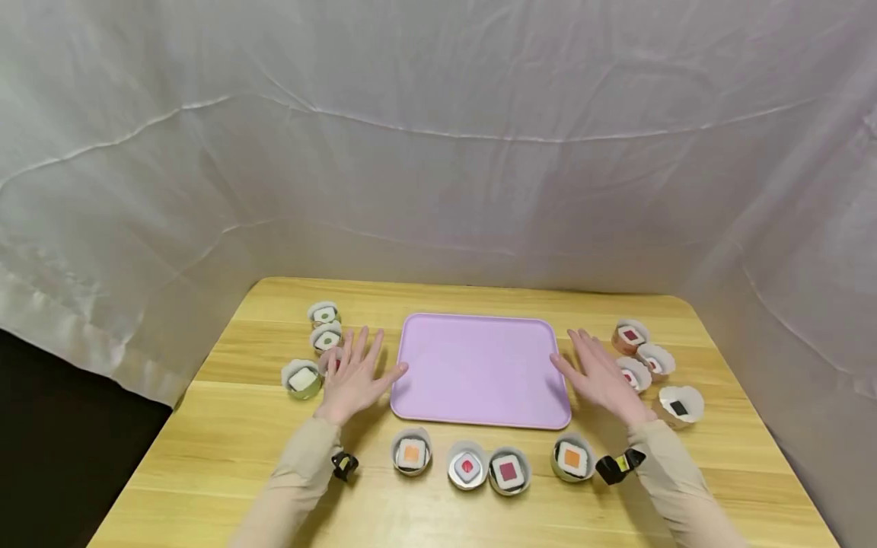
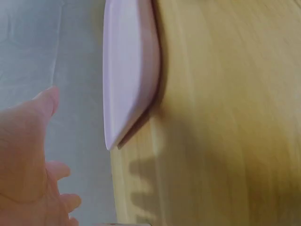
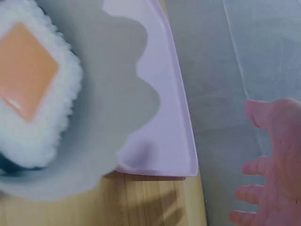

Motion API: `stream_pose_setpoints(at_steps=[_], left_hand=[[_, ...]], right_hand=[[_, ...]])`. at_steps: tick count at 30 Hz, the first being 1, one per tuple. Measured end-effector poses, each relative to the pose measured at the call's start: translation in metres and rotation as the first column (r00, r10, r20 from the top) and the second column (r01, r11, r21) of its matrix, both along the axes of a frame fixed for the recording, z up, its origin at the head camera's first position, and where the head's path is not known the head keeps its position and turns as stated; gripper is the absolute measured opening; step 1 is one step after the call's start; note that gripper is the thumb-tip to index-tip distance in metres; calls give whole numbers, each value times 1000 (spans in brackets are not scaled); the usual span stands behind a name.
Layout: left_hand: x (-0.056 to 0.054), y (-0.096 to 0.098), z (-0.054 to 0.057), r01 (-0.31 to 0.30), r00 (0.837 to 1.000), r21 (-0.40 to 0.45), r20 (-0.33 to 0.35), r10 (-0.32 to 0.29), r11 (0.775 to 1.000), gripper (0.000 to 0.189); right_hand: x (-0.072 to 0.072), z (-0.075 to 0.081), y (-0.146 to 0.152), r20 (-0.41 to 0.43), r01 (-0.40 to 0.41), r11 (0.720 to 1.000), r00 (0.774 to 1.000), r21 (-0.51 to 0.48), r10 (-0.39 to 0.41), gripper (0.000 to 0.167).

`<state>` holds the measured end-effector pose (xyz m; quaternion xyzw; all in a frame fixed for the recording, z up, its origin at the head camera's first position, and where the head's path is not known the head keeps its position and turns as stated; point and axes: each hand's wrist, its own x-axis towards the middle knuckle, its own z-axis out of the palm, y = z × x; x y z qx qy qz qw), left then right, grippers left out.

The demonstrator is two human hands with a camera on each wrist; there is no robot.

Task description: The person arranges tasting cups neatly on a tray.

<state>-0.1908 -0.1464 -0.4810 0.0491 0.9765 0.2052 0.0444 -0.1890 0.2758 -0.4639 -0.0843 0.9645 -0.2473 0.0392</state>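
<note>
A lilac rectangular tray (image 1: pixel 479 369) lies flat on the wooden table, its surface bare. My left hand (image 1: pixel 352 384) is spread with straight fingers beside the tray's left edge, the thumb close to the rim. On the other side my right hand (image 1: pixel 603 380) reaches forward, fingers extended, its thumb overlapping the tray's right edge in the head view. Neither hand holds anything. In the right wrist view a sushi piece with an orange centre (image 3: pixel 28 70) sits large in a scalloped paper cup (image 3: pixel 110 94), with the tray (image 3: pixel 160 122) behind it.
Along the near side stand several paper cups with sushi pieces, among them one with a red centre (image 1: pixel 508 472). More cups cluster at the left, including a green one (image 1: pixel 301 379), and at the right, including a white one (image 1: pixel 680 406). A pale curtain (image 1: pixel 438 190) surrounds the table.
</note>
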Motion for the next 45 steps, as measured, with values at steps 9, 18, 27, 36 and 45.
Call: stream_pose_setpoints(at_steps=[9, 18, 27, 36, 45], left_hand=[[-11, -2, 17, 61, 995, 45, 71, -64, 997, 89], [-26, -10, 35, 100, 980, 194, 149, -130, 976, 84], [-47, -24, 42, 93, 978, 207, 166, -128, 974, 82], [-71, -49, 54, 49, 981, 234, 174, -91, 971, 85], [-88, -74, 63, -88, 963, 177, 267, 38, 980, 95]], right_hand=[[-26, 0, -4, 84, -21, 997, 996, -71, 27, 75], [-50, 1, -4, 363, 73, 987, 932, -141, -17, 72], [-57, -12, -2, 511, 169, 957, 859, -237, -25, 41], [-60, -18, -7, 537, 190, 951, 843, -244, -31, 22], [-57, -24, -7, 534, 205, 947, 844, -249, -42, 27]])
